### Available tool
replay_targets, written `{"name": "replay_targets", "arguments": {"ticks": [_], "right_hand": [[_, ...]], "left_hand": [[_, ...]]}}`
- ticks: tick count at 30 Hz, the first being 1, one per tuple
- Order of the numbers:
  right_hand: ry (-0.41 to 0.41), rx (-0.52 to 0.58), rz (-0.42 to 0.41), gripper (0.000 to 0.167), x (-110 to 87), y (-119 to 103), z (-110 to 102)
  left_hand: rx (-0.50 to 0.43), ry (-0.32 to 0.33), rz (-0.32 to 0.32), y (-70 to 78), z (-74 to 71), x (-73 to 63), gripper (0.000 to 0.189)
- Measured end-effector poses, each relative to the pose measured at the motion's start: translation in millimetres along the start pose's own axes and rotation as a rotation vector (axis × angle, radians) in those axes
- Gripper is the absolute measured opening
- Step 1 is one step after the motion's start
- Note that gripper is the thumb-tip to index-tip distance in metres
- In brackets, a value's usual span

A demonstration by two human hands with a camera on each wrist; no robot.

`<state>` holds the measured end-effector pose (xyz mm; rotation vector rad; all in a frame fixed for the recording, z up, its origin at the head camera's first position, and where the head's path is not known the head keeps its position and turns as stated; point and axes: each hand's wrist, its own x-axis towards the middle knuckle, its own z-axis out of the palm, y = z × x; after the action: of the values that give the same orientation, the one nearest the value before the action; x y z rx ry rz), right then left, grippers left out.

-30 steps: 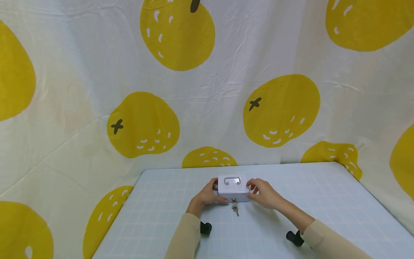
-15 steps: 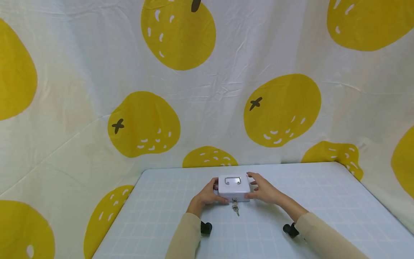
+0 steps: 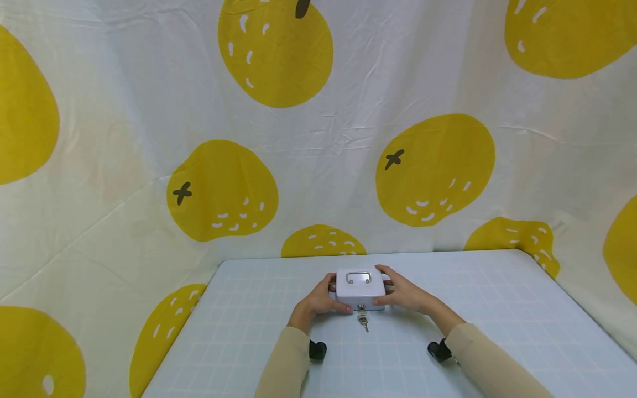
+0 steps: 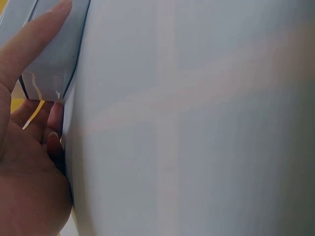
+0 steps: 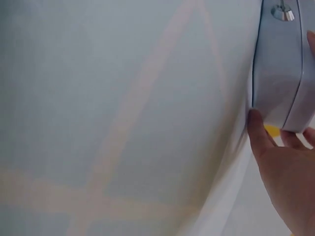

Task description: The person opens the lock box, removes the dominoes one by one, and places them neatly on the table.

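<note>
A small white cash box sits on the table with its lid down and a metal carrying handle lying flat on top. Keys hang from the lock at its front. My left hand grips the box's left side, thumb along the front and fingers toward the back. On the opposite side my right hand holds the box, its thumb at the front right and its index finger at the back corner. The right wrist view shows the lock near the top edge.
The box and hands are toward the far part of a pale table with a light grid pattern. Behind the table hangs a white curtain with large yellow fruit prints. Black wrist mounts stick out by both sleeves.
My right hand has moved left around the box; its index finger has reached the back corner and its thumb has slid further along the front. The left hand and box keep their places.
</note>
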<state>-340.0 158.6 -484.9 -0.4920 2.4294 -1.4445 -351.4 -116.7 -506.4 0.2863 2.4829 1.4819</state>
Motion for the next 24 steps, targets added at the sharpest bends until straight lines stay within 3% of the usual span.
{"name": "replay_targets", "arguments": {"ticks": [24], "right_hand": [[0.027, -0.072, 0.004, 0.097, 10.7, 4.1, -6.2]], "left_hand": [[0.005, 0.009, -0.003, 0.8, 0.7, -1.1, 0.098]]}}
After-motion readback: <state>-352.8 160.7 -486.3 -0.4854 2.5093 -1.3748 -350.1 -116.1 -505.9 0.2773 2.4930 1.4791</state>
